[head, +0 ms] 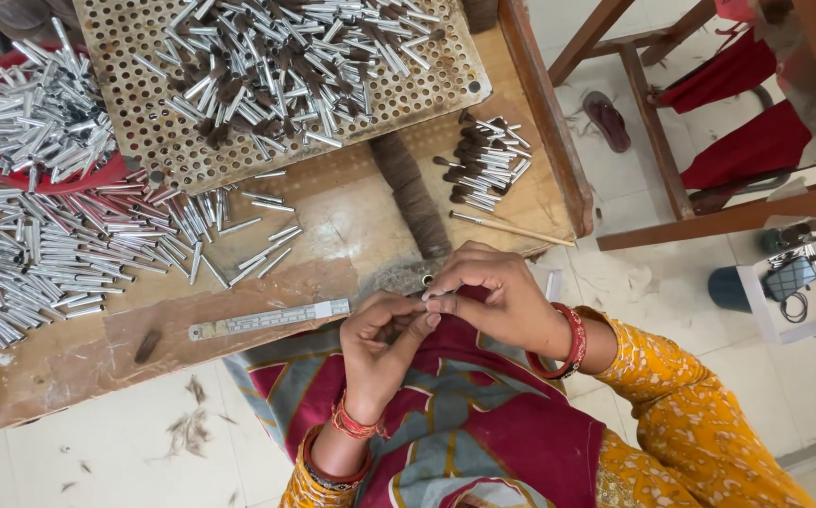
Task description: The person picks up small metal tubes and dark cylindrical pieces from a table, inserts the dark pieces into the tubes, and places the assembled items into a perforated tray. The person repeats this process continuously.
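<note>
Head view: metal tube (429, 279) at right hand (492, 296) fingertips

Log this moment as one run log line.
left hand: pinching small item, unclear | right hand: fingertips meeting left | metal tubes: loose on workbench | ruler: near bench edge

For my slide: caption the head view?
Both hands, left hand and right hand, pinch a small piece beside metal tubes.

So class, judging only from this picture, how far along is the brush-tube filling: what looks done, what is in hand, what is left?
Done: a small pile of filled tubes with dark tufts lies at the bench's right end, and more sit on the perforated tray. In hand: the left hand and right hand pinch one small piece together. Left: many bare metal tubes on the bench and in the red bowl.
</note>
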